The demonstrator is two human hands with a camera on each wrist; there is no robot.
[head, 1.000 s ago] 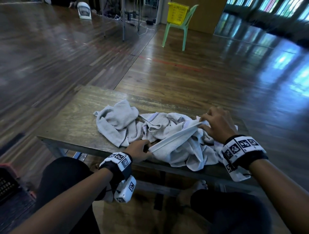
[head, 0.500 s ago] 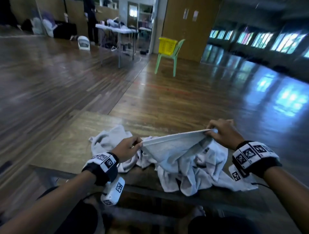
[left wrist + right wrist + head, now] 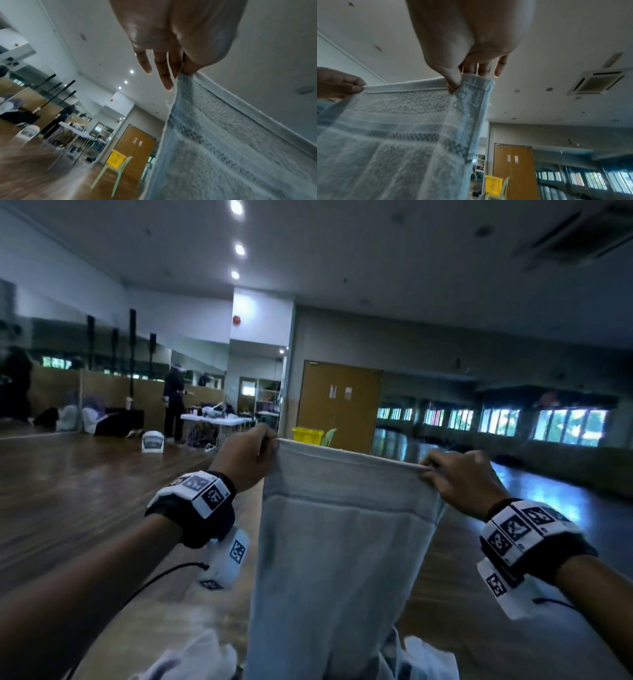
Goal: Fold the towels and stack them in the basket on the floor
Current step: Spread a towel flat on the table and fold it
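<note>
Towel in hand: a pale grey towel (image 3: 339,549) is hanging in the air in front of the person, stretched by its top hem and draping down toward the bench (image 3: 164,621).
Left hand: the left hand (image 3: 245,462) is pinching the top left corner between thumb and forefinger; in the left wrist view the other fingers (image 3: 163,73) are lying straight and loose beside the cloth.
Right hand: the right hand (image 3: 460,481) is pinching the top right corner, thumb pressing the hem against the fingers, as the right wrist view is showing.
Other towels: more pale towels (image 3: 191,659) are lying crumpled on the bench below, partly hidden by the hanging one.
Basket: the floor basket is not showing in these views; a yellow basket (image 3: 307,435) is sitting on a green chair (image 3: 113,170) far across the hall.
Step, as I judge it: the towel is being spread out ahead of its first fold; no fold is showing yet.
Handling: the terry cloth is looking soft, limp and light, with a woven band (image 3: 406,134) running across near the hem. It is likely to sag and twist wherever it is unsupported.
Where to hold: the stitched hem corners are the firmest parts, so pinching there is probably keeping the edge straightest.
Risk: a loose pinch is likely to let a corner slip.
</note>
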